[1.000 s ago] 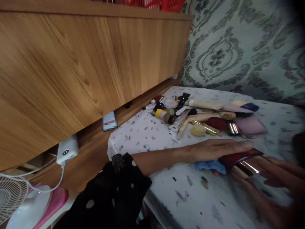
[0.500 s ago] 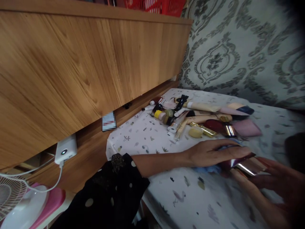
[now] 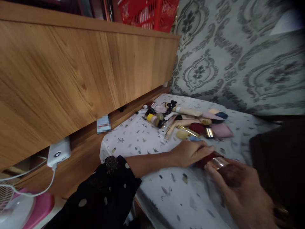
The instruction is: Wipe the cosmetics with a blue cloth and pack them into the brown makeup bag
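My left hand (image 3: 190, 153), coming out of a black polka-dot sleeve (image 3: 102, 187), grips the dark end of a red and gold cosmetic tube (image 3: 213, 161). My right hand (image 3: 238, 190) closes on its shiny gold end from the lower right. A scrap of blue cloth (image 3: 194, 138) shows just beyond my left fingers, and the rest is hidden. Further back lies a heap of cosmetics (image 3: 176, 119), with tubes, small bottles, a gold case (image 3: 187, 130), a yellow sponge (image 3: 182, 135) and a pink pouch (image 3: 221, 130).
A white printed cloth (image 3: 152, 187) covers the surface, with a wooden panel (image 3: 78, 76) along its left side. A white power bank (image 3: 58, 152) with a cable, a fan (image 3: 7, 197), a red basket (image 3: 150, 14) and a damask-papered wall (image 3: 228, 57) surround it.
My left hand has curled closed around the tube, and both hands have drawn toward me. The blue cloth shows less. The whole view has shifted as my head moved.
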`<state>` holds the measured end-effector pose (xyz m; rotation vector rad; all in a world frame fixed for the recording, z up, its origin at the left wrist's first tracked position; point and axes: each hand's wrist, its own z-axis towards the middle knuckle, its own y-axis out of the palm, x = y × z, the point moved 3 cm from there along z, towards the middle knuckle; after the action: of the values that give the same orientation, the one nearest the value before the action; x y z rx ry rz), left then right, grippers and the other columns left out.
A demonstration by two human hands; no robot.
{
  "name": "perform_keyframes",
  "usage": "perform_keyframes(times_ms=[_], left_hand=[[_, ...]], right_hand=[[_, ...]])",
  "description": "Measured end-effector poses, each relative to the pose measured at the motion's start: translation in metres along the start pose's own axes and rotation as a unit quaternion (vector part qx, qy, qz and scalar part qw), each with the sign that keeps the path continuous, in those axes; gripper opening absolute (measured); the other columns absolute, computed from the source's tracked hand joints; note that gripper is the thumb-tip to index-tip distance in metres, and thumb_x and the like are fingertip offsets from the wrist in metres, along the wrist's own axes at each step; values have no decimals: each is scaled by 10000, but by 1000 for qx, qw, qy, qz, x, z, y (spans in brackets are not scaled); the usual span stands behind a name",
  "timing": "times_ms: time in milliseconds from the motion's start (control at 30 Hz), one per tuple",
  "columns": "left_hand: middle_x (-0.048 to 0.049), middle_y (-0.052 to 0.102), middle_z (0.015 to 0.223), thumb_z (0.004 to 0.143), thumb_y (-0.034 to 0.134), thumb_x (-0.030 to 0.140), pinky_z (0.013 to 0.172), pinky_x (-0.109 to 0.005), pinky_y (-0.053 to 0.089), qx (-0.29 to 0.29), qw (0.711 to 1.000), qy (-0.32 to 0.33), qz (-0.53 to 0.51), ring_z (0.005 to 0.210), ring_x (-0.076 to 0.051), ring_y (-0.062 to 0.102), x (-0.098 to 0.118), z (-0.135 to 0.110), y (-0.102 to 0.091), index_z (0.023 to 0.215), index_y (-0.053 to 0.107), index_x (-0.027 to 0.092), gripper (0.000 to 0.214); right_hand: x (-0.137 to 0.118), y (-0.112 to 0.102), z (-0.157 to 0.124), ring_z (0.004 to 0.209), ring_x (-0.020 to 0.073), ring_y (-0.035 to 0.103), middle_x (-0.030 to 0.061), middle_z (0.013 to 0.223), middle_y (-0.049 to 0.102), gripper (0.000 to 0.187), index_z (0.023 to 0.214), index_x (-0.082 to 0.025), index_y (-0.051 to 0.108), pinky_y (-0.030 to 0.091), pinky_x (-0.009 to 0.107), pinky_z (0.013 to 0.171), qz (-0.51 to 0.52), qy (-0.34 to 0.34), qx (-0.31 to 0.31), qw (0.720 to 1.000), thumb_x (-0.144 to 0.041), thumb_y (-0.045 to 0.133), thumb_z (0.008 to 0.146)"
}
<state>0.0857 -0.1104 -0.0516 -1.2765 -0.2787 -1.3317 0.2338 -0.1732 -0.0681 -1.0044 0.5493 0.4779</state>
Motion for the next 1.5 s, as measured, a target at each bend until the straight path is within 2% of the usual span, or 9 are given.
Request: perform_keyframes(times_ms=[133, 333, 433, 567, 800, 1133, 1267, 1367, 1500], left_hand=[[-33, 661, 771, 1010, 383, 405, 741, -244, 457, 25, 998, -20, 53, 790, -164, 629, 5, 0, 0, 889, 682, 149, 412], [-31, 596, 602, 981, 442, 425, 640, -263, 413, 72, 982, -108, 138, 667, -160, 576, 7, 1, -7, 621, 646, 149, 498], [10, 493, 457, 945, 494, 462, 519, -244, 379, 59, 977, -205, -19, 504, -129, 513, 1, 1, -5, 549, 578, 160, 505], [26, 479, 416, 904, 514, 534, 412, -245, 341, 46, 924, -307, -222, 365, -116, 433, -1, 0, 4, 581, 569, 163, 495], [18, 573, 559, 711, 675, 615, 485, -210, 373, 49, 916, -232, -324, 506, -100, 505, 26, -1, 7, 665, 581, 155, 471], [20, 588, 538, 659, 759, 402, 555, -232, 467, 69, 917, -144, -366, 530, -123, 543, 90, 10, 25, 607, 647, 149, 281], [11, 598, 634, 787, 657, 377, 605, -222, 466, 63, 964, -51, -254, 624, -132, 562, 107, 30, 31, 690, 651, 157, 241], [-30, 672, 920, 864, 562, 283, 757, -247, 492, 6, 993, 89, -72, 849, -171, 616, 126, 46, 35, 1059, 685, 188, 249], [-34, 636, 924, 910, 436, 188, 763, -265, 495, -73, 959, 208, 180, 819, -169, 610, 140, 53, 50, 1298, 623, 265, 438]], right_hand=[[-7, -7, 0, 657, 318, 660, 73, 701, 630, 737, 1058, -214, 555, 534, 448, 582, -13, 25, -31, 999, -835, 457, 674], [-9, -5, -4, 707, 300, 672, 125, 906, 660, 811, 1130, -180, 591, 495, 387, 496, -62, -95, 0, 994, -856, 296, 794], [-12, -7, -5, 676, 270, 676, 123, 949, 664, 745, 1166, -186, 591, 465, 340, 442, -86, -163, 35, 982, -793, 275, 871], [-19, -16, -8, 679, 241, 689, 114, 962, 679, 520, 1186, -193, 579, 525, 328, 493, -96, -232, 81, 965, -614, 384, 951], [-34, -46, -21, 899, 239, 718, 128, 1140, 675, 445, 1325, -213, 526, 615, 341, 733, -74, -270, 49, 959, -389, 572, 919], [-33, -117, -34, 1013, 215, 673, 92, 1110, 631, 442, 1317, -215, 480, 597, 326, 826, 63, -226, 114, 965, -335, 606, 911], [-24, -153, -32, 944, 213, 680, 79, 1070, 650, 433, 1302, -227, 511, 593, 339, 800, 123, -190, 135, 965, -336, 624, 899], [-11, -178, -19, 924, 217, 693, 92, 1113, 666, 441, 1290, -220, 513, 594, 338, 745, 198, -104, 149, 963, -396, 620, 900], [12, -205, 16, 882, 201, 693, 100, 1149, 666, 486, 1258, -195, 485, 585, 349, 747, 244, -38, 179, 953, -496, 599, 893]])
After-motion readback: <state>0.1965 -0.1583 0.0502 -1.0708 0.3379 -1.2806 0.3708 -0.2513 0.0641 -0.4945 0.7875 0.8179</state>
